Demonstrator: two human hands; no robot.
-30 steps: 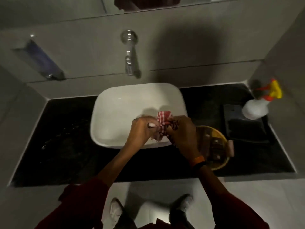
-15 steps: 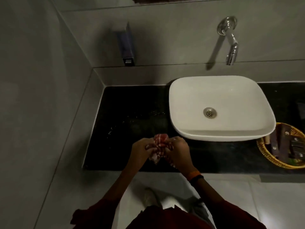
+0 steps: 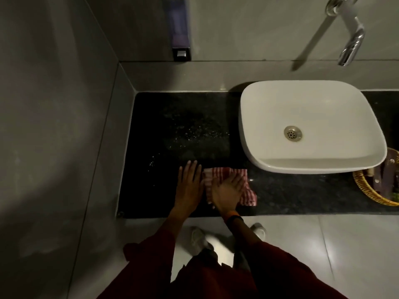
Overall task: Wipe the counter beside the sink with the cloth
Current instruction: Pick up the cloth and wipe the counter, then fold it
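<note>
- Pressing down flat, the right hand [image 3: 226, 189] is laid palm-down on the cloth [image 3: 246, 192], fingers straight and slightly spread; nothing is pinched or gripped.
- The left hand [image 3: 189, 186] is laid flat on the bare counter [image 3: 302, 195] just beside the cloth's left edge, fingers extended and held close together, nothing held.
- The red-and-white checked cloth is spread out on the dark counter near its front edge, left of the sink [image 3: 308, 126] and not touching it.
- Scattered water droplets [image 3: 194, 134] are seen on the counter behind the hands.
- An orange band [image 3: 234, 215] is worn on the right wrist.
- A woven basket [image 3: 367, 190] is set on the counter at the sink's right front.
- A tap [image 3: 352, 39] and a soap dispenser [image 3: 180, 29] are mounted on the wall behind.
</note>
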